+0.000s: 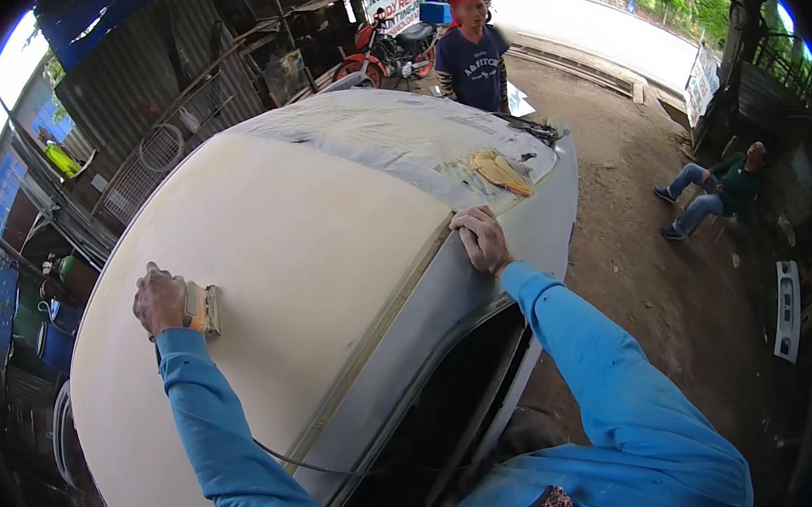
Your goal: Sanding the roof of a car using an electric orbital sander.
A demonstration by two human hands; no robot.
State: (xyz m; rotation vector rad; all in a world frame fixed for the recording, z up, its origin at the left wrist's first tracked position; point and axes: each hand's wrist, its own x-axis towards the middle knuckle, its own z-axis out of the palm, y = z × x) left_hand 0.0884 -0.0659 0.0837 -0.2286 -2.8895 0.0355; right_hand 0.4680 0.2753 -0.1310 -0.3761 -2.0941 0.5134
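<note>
A car roof (281,255) with a pale cream, matt, dusty surface spreads in front of me. On its left part, my left hand (158,299) is wrapped round an orange power sander (200,310) with a metal clamp end, whose underside lies against the roof. A dark cord (318,467) runs from below my left forearm across the roof's side. My right hand (482,239), coated in pale dust, leans at the roof's front right corner. Its fingers are bent over the roof edge (442,231), beside the long side channel.
Plastic sheeting covers the windscreen (348,143); a yellowish cloth (500,172) lies near its right end. A person (473,64) stands beyond the car, and another person (724,187) sits at right. A motorcycle (388,50), a pale bumper (787,312) and a gas cylinder (75,276) surround the car.
</note>
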